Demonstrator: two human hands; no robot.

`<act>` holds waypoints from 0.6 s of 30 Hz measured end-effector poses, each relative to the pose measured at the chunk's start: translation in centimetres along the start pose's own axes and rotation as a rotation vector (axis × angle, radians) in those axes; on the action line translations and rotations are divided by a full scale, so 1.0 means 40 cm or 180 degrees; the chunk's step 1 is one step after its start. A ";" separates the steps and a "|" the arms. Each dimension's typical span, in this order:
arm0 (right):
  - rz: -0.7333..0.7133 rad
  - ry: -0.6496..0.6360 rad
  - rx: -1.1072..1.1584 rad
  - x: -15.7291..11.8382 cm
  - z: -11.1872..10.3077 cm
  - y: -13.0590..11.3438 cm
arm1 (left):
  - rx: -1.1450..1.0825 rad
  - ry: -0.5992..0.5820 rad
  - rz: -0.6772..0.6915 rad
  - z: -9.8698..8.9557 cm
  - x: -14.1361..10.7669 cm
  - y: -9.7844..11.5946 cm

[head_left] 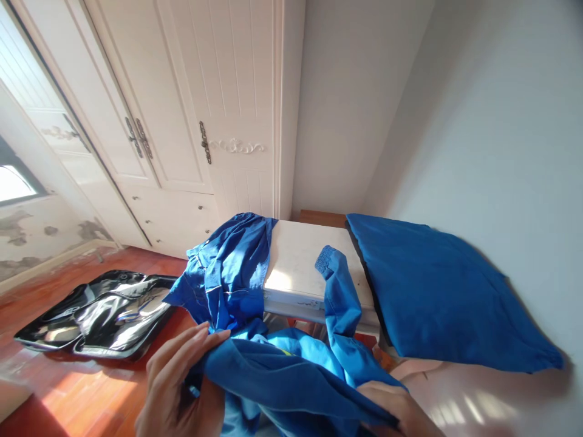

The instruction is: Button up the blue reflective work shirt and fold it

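Observation:
A blue garment [291, 376] is held up close at the bottom centre. My left hand [177, 382] is closed on its left edge, thumb below and fingers above. My right hand [396, 406] grips the right end of the same edge, its fingers partly hidden by cloth. One sleeve with an elastic cuff [341, 297] lies up over the white tabletop [300, 255]. At the table's left end a crumpled blue garment [237, 261] hangs over the edge. Another blue cloth [437, 291] is spread flat at the right.
An open black suitcase [104, 309] with items inside lies on the red wooden floor [86, 382] at the left. Behind the table stands a white wardrobe [182, 91] with dark handles. A pale wall [492, 139] rises on the right.

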State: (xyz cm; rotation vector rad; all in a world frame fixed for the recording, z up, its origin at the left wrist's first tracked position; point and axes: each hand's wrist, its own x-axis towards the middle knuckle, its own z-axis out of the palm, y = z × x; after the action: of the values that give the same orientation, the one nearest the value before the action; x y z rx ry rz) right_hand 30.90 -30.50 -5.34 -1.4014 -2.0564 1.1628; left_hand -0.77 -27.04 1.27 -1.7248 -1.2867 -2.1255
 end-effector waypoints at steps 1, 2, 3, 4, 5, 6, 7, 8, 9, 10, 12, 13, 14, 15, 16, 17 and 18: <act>-0.0068 0.0091 -0.0044 -0.004 -0.008 0.002 | -0.0082 0.0014 -0.0019 -0.005 -0.001 -0.011; -0.0117 0.0268 -0.0144 -0.008 -0.018 0.003 | -0.0164 0.0073 -0.0021 -0.010 -0.001 -0.022; -0.0175 0.0527 -0.0304 -0.012 -0.027 0.003 | -0.0197 0.0162 -0.0005 -0.015 0.000 -0.032; -0.0266 0.0832 -0.0510 -0.016 -0.036 0.003 | -0.0150 0.0265 0.0020 -0.020 0.000 -0.041; -0.0407 0.1145 -0.0736 -0.019 -0.044 0.004 | -0.0021 0.0351 0.0043 -0.025 0.001 -0.050; -0.0576 0.1437 -0.0958 -0.021 -0.051 0.003 | 0.0155 0.0368 0.0048 -0.031 0.001 -0.058; -0.0756 0.1700 -0.1168 -0.024 -0.058 -0.001 | 0.0332 0.0326 0.0024 -0.038 0.001 -0.065; -0.0933 0.1942 -0.1358 -0.026 -0.065 -0.006 | 0.0498 0.0229 -0.0030 -0.046 0.000 -0.071; -0.1105 0.2146 -0.1532 -0.028 -0.072 -0.014 | 0.0630 0.0115 -0.0081 -0.053 -0.001 -0.076; -0.1261 0.2341 -0.1683 -0.031 -0.078 -0.024 | 0.0711 0.0006 -0.0117 -0.060 -0.002 -0.081; -0.1448 0.2610 -0.1932 -0.041 -0.090 -0.045 | 0.0744 -0.0195 -0.0086 -0.070 -0.003 -0.088; -0.1507 0.2675 -0.2041 -0.047 -0.096 -0.055 | 0.0740 -0.0261 -0.0033 -0.073 -0.003 -0.090; -0.1561 0.2695 -0.2143 -0.054 -0.100 -0.062 | 0.0725 -0.0329 0.0025 -0.074 -0.002 -0.091; -0.1593 0.2670 -0.2253 -0.061 -0.105 -0.067 | 0.0696 -0.0394 0.0066 -0.075 -0.001 -0.091; -0.1624 0.2628 -0.2373 -0.068 -0.109 -0.070 | 0.0662 -0.0453 0.0075 -0.076 -0.001 -0.090; -0.1652 0.2567 -0.2504 -0.074 -0.112 -0.072 | 0.0624 -0.0519 0.0060 -0.077 -0.001 -0.090; -0.1677 0.2516 -0.2625 -0.078 -0.114 -0.075 | 0.0579 -0.0612 0.0019 -0.079 -0.002 -0.090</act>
State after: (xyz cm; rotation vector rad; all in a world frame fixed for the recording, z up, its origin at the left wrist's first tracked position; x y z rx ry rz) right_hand 33.74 -31.89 0.12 -1.1789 -2.0947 -0.4706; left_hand -5.13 -26.89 -0.69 -1.8871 -1.4693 -1.8106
